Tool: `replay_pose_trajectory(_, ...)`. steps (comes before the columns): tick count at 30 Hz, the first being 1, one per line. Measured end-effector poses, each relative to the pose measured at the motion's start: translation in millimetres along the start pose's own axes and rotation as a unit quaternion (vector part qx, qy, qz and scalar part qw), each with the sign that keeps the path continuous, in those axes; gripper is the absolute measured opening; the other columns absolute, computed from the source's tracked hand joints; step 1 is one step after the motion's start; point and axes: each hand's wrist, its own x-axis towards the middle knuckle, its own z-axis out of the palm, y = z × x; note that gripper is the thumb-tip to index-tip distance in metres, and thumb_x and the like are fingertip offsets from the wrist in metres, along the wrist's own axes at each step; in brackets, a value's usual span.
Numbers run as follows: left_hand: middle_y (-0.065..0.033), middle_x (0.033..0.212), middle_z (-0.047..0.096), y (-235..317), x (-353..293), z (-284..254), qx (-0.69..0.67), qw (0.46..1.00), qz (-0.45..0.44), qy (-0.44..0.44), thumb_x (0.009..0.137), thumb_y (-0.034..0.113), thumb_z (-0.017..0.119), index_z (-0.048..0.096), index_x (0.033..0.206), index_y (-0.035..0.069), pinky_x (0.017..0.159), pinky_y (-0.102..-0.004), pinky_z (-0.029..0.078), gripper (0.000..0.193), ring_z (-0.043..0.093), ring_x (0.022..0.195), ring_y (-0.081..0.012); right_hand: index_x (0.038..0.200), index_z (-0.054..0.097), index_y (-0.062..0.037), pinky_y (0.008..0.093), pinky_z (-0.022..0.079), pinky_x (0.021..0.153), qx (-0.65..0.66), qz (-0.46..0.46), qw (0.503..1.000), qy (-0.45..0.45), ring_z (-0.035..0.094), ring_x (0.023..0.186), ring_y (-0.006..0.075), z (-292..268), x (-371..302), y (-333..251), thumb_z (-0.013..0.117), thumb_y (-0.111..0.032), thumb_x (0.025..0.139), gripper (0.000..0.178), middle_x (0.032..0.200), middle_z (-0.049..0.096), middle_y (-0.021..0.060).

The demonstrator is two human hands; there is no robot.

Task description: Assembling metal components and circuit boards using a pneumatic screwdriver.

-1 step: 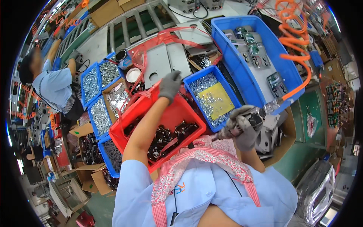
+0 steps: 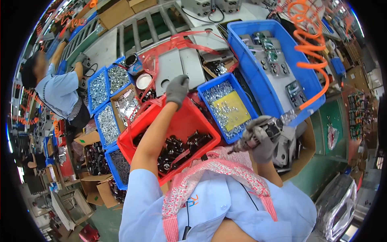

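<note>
My left hand (image 2: 177, 90), in a grey glove, hangs over the far edge of a red bin (image 2: 135, 121) and the near end of a grey metal panel (image 2: 168, 66) with a round hole. Its fingers are curled together; whatever they may hold is hidden. Dark metal parts (image 2: 177, 151) lie heaped in the red bin. My gloved right hand (image 2: 263, 139) grips an air screwdriver (image 2: 246, 143), its tip pointing left near my apron. From the tool's rear, a clear fitting leads to an orange coiled hose (image 2: 312, 56).
A blue tray (image 2: 205, 94) holds small screws and a yellow card. Beyond it, a large blue bin (image 2: 292, 52) contains circuit-board assemblies. Several small blue trays of fasteners (image 2: 108, 125) line the left, near a roller conveyor (image 2: 151, 28). At far left, a co-worker (image 2: 58, 90) is working.
My left hand has shifted slightly left over the panel, and its fingers are curled more. The right hand keeps its hold on the air screwdriver.
</note>
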Motion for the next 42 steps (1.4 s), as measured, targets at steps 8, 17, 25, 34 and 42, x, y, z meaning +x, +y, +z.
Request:
replay_pose_trajectory(8,-0.026,0.127,0.053,-107,82,-8,0.205,0.936,-0.116,-0.262,0.07,0.05,0.067,0.053,0.122,-0.001,0.1,-0.0433,0.04,0.074,0.052,0.118,-0.0379,0.091,0.053,-0.0019,0.0225,0.041,0.043,-0.057,0.062,0.995,0.047,0.053,0.052,0.0099,-15,6,7,0.056,0.003,0.079,0.013,0.076,0.061,0.0108)
replay_pose_trajectory(17,-0.0297,0.124,0.052,-71,64,-21,0.12,0.973,-0.124,-0.152,0.067,0.048,0.076,0.018,0.144,-0.001,0.097,-0.0416,0.043,0.108,0.053,0.116,-0.0398,0.092,0.052,-0.0016,0.0234,0.046,0.046,-0.06,0.055,0.993,0.085,0.055,0.052,0.0129,-16,27,16,0.055,0.001,0.078,0.015,0.074,0.059,0.0116)
replay_pose_trajectory(25,-0.0237,0.117,0.059,-7,55,-67,-0.083,0.986,-0.04,0.137,0.087,0.048,0.059,0.049,0.129,0.002,0.092,-0.0379,0.045,0.063,0.059,0.108,-0.0339,0.093,0.052,-0.0026,0.0241,0.046,0.047,-0.072,0.103,0.992,0.0,0.058,0.054,0.014,-1,30,18,0.056,-0.002,0.079,0.015,0.074,0.06,0.0123)
replay_pose_trajectory(34,-0.0116,0.067,0.061,121,-111,-67,-0.211,0.942,0.254,0.057,0.088,0.033,0.059,0.05,0.131,0.005,0.054,-0.0377,0.049,0.052,0.062,0.055,-0.0262,0.108,0.053,-0.0068,0.0318,0.052,0.049,0.094,0.271,0.941,-0.18,0.063,0.06,0.0182,11,60,33,0.062,-0.036,0.084,0.039,0.086,0.064,0.0123)
replay_pose_trajectory(42,-0.0055,0.081,0.062,125,-152,-44,-0.004,0.872,0.489,0.039,0.08,0.03,0.062,0.055,0.122,0.009,0.052,-0.0354,0.047,0.047,0.064,0.082,-0.0247,0.106,0.056,-0.0039,0.0282,0.051,0.061,0.065,0.232,0.961,-0.134,0.062,0.077,0.0171,11,69,53,0.063,-0.03,0.084,0.035,0.093,0.063,0.008)
